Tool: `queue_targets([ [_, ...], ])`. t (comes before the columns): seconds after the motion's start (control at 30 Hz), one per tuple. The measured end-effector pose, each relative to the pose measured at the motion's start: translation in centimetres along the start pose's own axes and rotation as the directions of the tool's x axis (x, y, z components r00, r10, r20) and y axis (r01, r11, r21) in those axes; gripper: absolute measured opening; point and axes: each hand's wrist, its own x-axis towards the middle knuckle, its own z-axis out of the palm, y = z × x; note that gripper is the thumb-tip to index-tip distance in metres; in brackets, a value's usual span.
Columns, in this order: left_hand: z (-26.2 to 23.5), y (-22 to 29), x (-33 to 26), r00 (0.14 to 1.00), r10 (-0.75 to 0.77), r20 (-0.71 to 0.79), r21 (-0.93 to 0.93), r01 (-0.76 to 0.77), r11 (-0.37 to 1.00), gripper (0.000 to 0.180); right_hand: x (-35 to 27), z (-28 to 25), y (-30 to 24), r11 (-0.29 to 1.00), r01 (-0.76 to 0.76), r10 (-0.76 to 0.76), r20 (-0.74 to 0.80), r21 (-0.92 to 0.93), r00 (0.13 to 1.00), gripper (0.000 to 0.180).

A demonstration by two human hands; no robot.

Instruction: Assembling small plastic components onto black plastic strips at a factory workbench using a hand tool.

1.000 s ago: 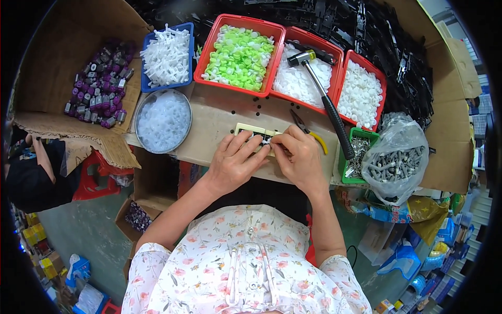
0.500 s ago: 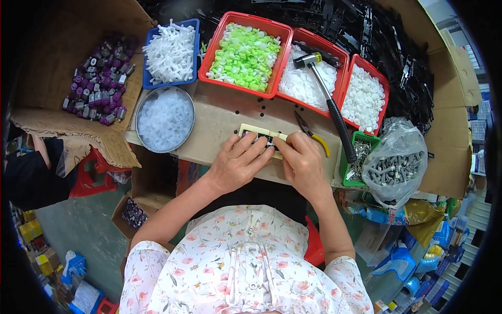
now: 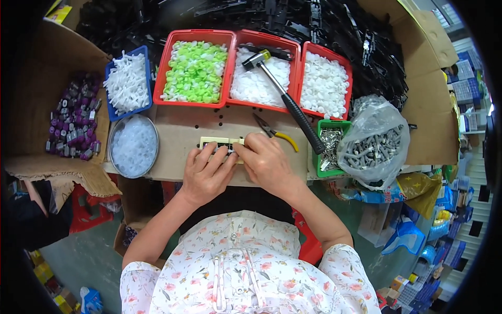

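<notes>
A pale yellow strip-shaped jig (image 3: 215, 142) with dark slots lies on the cardboard work surface (image 3: 178, 157). My left hand (image 3: 206, 172) rests on its near edge, fingers spread over the slots. My right hand (image 3: 265, 161) presses on the jig's right end, fingertips pinched on a small part that I cannot make out. Both hands touch each other over the jig.
Behind the jig stand red bins of green caps (image 3: 195, 71) and white caps (image 3: 324, 83), a hammer (image 3: 285, 99), yellow-handled pliers (image 3: 276, 133), a blue bin of white parts (image 3: 127, 83), a round tin (image 3: 134, 146), purple parts (image 3: 73, 118), a green bin (image 3: 329, 149) and a bag of screws (image 3: 374, 144).
Both hands stay on the jig; the fingers have shifted slightly along it. The head view has moved a little, nothing else has changed.
</notes>
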Motion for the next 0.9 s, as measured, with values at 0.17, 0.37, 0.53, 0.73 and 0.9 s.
queue_targets([
  [0.17, 0.1, 0.5, 0.5, 1.000, 0.016, -0.022, -0.030, -0.017, 0.999, 0.030, -0.9, -0.6, 0.3, 1.000, -0.005, 0.006, -0.044, 0.020, 0.999, 0.029],
  [0.37, -0.1, 0.0, 0.7, 1.000, -0.027, -0.002, -0.059, 0.026, 0.998, 0.031, -3.8, -8.0, 1.5, 0.973, -0.206, 0.167, -0.307, -0.100, 0.937, 0.020],
  [0.53, -1.6, 0.5, 0.4, 0.993, -0.098, 0.063, -0.088, 0.103, 0.991, 0.035, -9.4, -13.7, 5.9, 0.783, -0.526, 0.388, -0.400, -0.333, 0.830, 0.025],
  [0.73, -2.1, -0.1, 1.8, 0.993, -0.116, 0.014, -0.174, 0.117, 0.978, 0.034, -15.9, -16.7, 10.2, 0.757, -0.482, 0.421, -0.236, -0.440, 0.876, 0.035],
  [0.9, -4.4, -2.9, 3.3, 0.975, -0.209, -0.071, -0.100, 0.201, 0.974, 0.032, -13.8, -17.4, 10.3, 0.749, -0.502, 0.484, -0.161, -0.432, 0.860, 0.024],
])
